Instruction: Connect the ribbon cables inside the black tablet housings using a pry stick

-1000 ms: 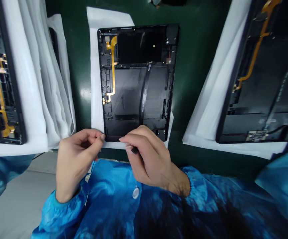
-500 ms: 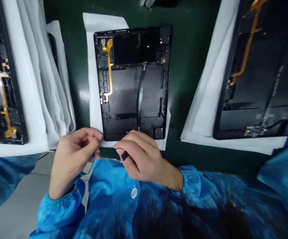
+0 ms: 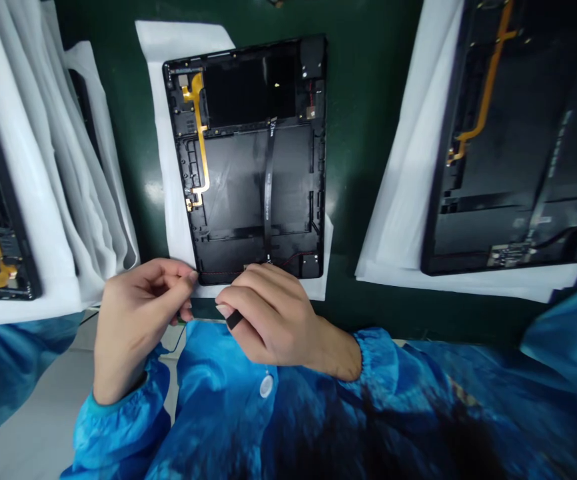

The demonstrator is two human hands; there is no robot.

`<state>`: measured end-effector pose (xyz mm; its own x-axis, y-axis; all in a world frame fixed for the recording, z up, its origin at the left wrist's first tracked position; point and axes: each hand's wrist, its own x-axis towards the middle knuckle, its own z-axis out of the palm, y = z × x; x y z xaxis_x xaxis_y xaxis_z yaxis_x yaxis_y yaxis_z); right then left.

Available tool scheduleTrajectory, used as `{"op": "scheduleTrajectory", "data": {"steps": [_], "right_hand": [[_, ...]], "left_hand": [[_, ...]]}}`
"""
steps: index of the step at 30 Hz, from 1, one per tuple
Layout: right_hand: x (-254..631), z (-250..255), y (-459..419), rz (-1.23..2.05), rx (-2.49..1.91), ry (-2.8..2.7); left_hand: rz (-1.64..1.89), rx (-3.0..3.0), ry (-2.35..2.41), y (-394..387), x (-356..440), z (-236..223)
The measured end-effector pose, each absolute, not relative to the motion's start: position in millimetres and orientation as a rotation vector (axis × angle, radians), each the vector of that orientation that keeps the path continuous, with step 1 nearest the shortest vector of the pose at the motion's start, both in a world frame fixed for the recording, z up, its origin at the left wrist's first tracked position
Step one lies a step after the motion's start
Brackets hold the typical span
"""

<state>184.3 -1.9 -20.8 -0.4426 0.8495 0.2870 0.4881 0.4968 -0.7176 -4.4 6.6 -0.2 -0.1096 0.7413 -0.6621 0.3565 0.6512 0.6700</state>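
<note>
Fingers narrow, contents unclear to me; left hand [image 3: 136, 313] at black rectangular device shell [image 3: 228, 173], seven o'clock; right hand [image 3: 276, 317] drawn lower, near six.

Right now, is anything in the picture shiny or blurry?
Head view, left of the middle: pale glare on the green table; head view, upper middle: a tiny glint on the black panel; head view, bottom: dark, blurry streaks across the blue coat.

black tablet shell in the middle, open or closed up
Open: in the black rectangular tablet shell, the orange-gold ribbon cable and inner frame lie exposed
</note>
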Motion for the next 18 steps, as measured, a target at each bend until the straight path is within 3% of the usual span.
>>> {"op": "scheduleTrajectory", "data": {"steps": [18], "right_hand": [[187.0,-17.6,-1.2,0.792,-1.103,-2.097]], "left_hand": [[0.368,0.974,1.783,9.8,-0.7,-2.1]]}}
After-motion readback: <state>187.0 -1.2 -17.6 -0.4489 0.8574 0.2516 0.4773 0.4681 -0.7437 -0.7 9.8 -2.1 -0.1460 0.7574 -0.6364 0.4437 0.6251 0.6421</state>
